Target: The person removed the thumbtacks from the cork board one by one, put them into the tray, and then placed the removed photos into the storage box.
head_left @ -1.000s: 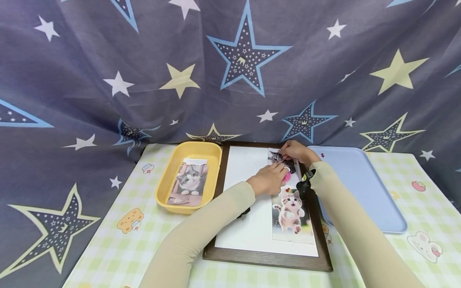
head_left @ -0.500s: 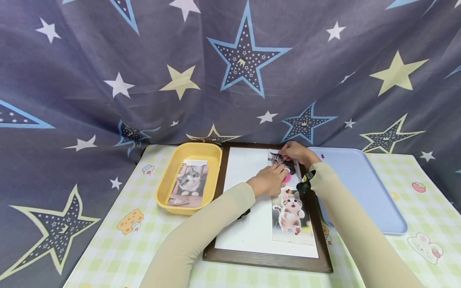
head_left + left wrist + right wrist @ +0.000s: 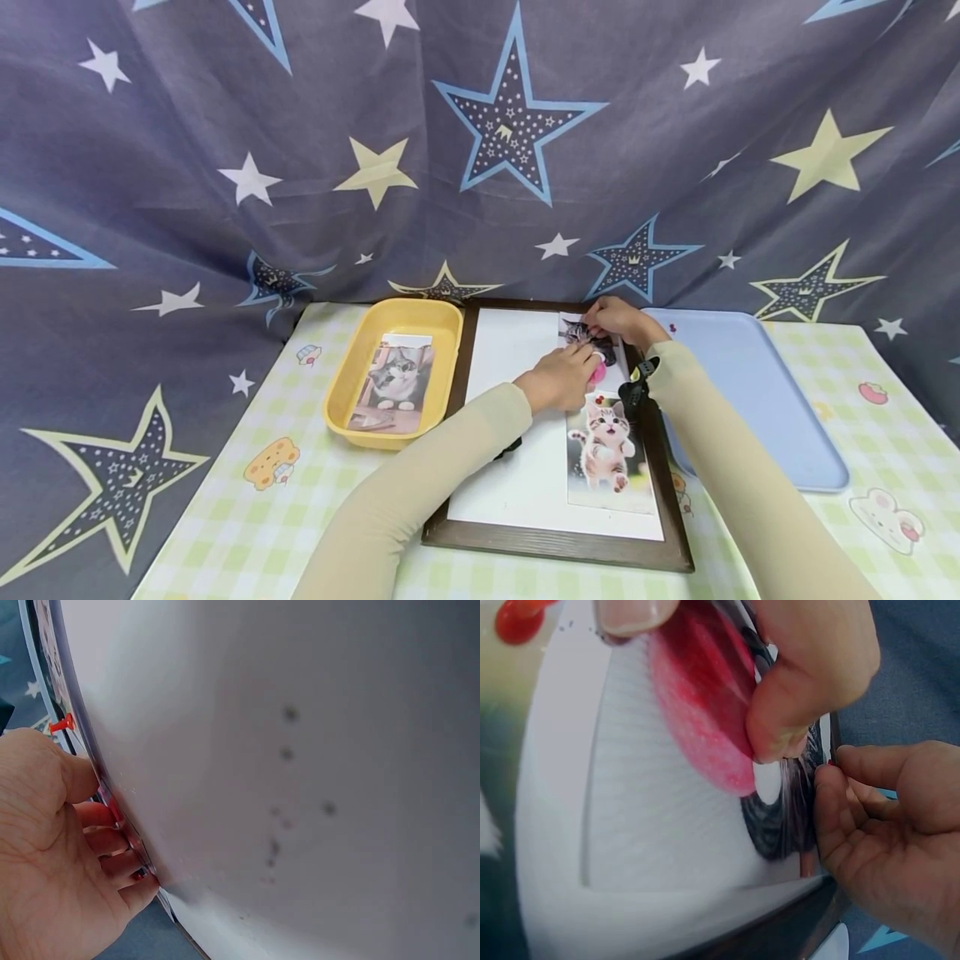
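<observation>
A photo of a dark tabby cat with a pink patch (image 3: 597,372) lies on the upper right of a brown-framed white board (image 3: 517,467). My left hand (image 3: 558,379) presses the photo with its fingers. Near the photo's top edge my right hand (image 3: 619,321) pinches a red push pin (image 3: 831,763) between thumb and finger; the fingertips mostly hide it. Below lies a kitten photo (image 3: 606,450), with a red push pin (image 3: 599,400) at its top. That pin's red head (image 3: 61,724) also shows in the left wrist view.
To the left, a yellow tub (image 3: 334,375) holds a grey-and-white cat photo (image 3: 393,387). A pale blue tray (image 3: 757,400) is on the right, with a small red push pin (image 3: 672,327) near its far left corner. A star-patterned cloth (image 3: 480,233) hangs behind the table.
</observation>
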